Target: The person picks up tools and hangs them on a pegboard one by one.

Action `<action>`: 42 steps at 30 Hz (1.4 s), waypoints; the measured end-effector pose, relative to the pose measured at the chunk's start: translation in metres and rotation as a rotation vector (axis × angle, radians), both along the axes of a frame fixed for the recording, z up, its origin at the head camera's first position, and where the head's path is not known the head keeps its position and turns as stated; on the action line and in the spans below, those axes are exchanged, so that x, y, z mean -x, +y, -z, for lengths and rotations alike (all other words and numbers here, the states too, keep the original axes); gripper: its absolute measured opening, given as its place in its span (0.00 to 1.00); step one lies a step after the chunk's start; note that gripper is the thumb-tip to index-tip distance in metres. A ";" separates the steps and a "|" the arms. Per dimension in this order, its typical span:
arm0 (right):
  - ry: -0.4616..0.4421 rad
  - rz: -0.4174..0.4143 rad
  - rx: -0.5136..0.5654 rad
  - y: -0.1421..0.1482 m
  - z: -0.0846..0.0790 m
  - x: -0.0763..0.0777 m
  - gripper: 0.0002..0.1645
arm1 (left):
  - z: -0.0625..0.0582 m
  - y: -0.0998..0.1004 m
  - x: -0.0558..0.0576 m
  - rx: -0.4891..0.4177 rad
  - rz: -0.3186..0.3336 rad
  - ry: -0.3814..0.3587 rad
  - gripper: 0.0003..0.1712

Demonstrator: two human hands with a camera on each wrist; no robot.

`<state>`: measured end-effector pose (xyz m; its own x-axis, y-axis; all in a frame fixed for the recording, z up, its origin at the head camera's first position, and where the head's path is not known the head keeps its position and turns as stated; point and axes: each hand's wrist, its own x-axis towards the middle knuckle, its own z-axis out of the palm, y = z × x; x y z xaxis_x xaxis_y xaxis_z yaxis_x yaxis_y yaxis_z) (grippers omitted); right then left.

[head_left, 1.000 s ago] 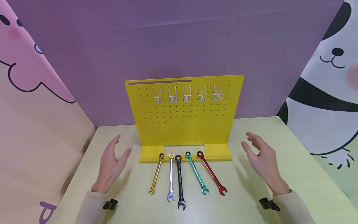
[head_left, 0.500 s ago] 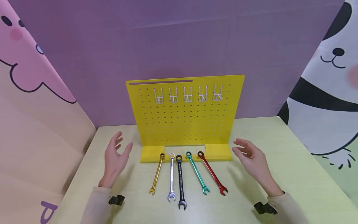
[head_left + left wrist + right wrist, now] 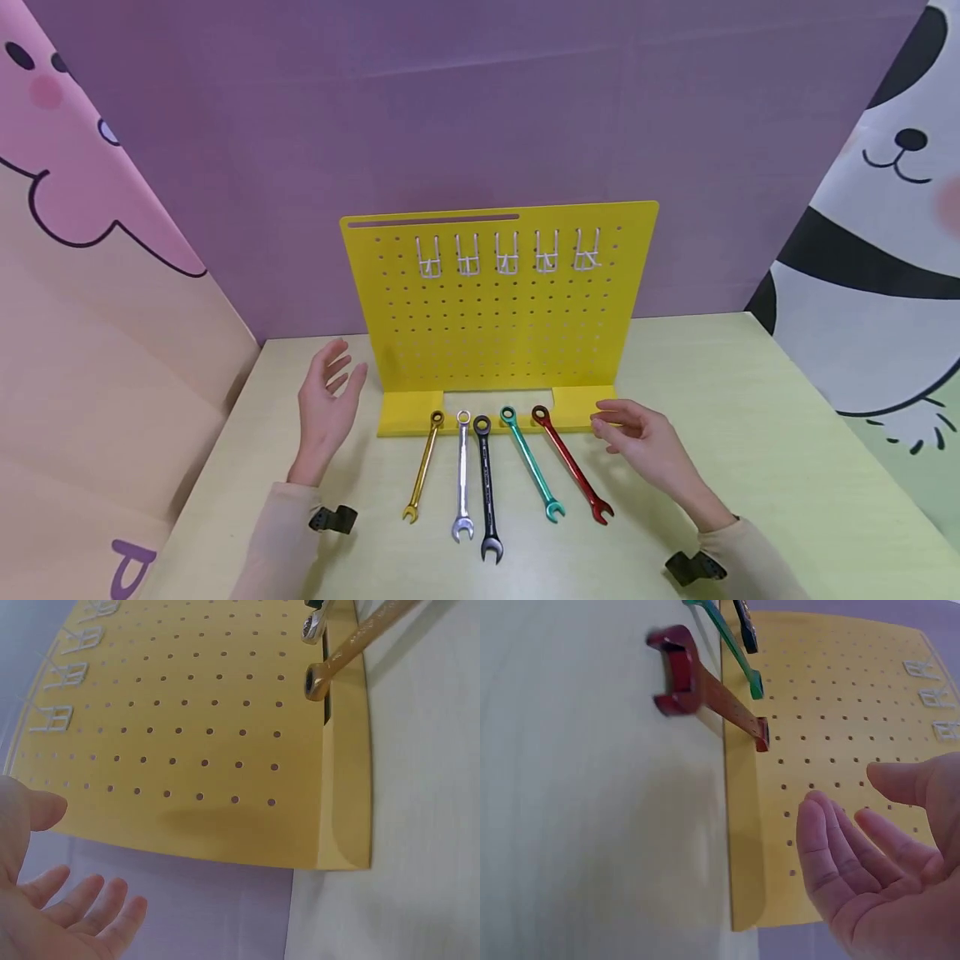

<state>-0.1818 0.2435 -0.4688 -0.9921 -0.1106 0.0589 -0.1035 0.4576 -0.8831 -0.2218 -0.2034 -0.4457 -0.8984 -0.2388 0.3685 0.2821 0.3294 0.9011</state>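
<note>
Several combination wrenches lie in a row with their ring ends on the front of a yellow pegboard (image 3: 495, 333). From left to right they are a gold wrench (image 3: 423, 467), a silver wrench (image 3: 462, 479), a black wrench (image 3: 487, 487), a teal wrench (image 3: 532, 465) and a red wrench (image 3: 573, 467). My left hand (image 3: 327, 408) hovers left of the gold wrench, fingers relaxed and holding nothing. To the right of the red wrench is my right hand (image 3: 647, 442), nothing in its loosely bent fingers (image 3: 817, 855).
White wire hooks (image 3: 507, 254) hang in a row along the upper pegboard. The board stands on a pale table (image 3: 750, 467) before a purple backdrop (image 3: 487, 108). Printed side panels flank the table, one with a panda (image 3: 892, 250).
Both hands have moved inward, the right one leftward and lower, closer to the red wrench, the left one rightward toward the pegboard. The wrenches have stayed in place.
</note>
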 end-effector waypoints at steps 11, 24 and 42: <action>-0.156 -0.069 0.066 -0.010 0.016 0.000 0.31 | 0.007 0.011 0.022 -0.036 0.003 -0.049 0.32; -0.267 -0.065 0.040 -0.022 0.022 0.001 0.28 | 0.008 0.018 0.041 -0.058 -0.012 -0.060 0.27; -0.341 -0.137 0.038 -0.021 0.022 0.008 0.30 | 0.017 0.019 0.056 -0.063 -0.047 -0.063 0.26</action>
<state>-0.1897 0.2220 -0.4911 -0.9314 -0.2483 -0.2661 0.1419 0.4257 -0.8937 -0.2775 -0.1841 -0.4622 -0.9067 -0.3021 0.2943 0.2093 0.2835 0.9359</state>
